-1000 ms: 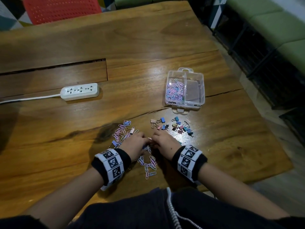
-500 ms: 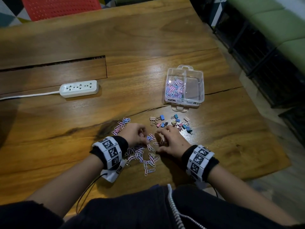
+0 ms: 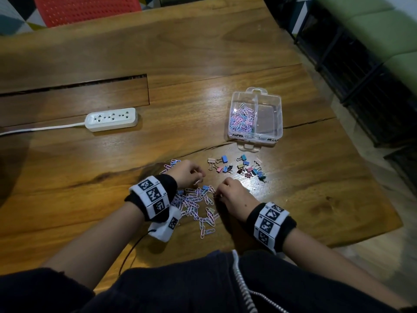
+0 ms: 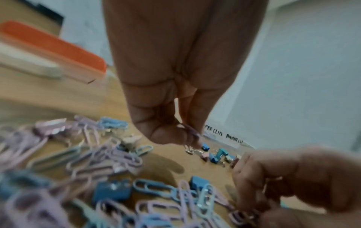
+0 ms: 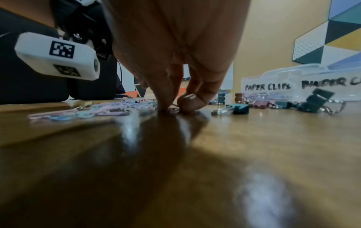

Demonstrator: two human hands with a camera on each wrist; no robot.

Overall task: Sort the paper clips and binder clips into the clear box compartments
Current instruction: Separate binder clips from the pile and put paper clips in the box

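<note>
Both hands pinch paper clips (image 3: 198,201) lying flat: left hand (image 3: 187,173) above them, right hand (image 3: 234,196) at their right edge, nearer the clear box (image 3: 279,118).

White power strip (image 3: 111,119) on wooden table (image 3: 203,53) (cord trailing left); red chair (image 3: 88,9) behind.

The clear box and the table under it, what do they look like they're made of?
Clear box: likely hard, glossy transparent plastic; the paper clips inside show through its walls. Table: seemingly varnished wood, with visible grain, cracks and shiny glare.
</note>
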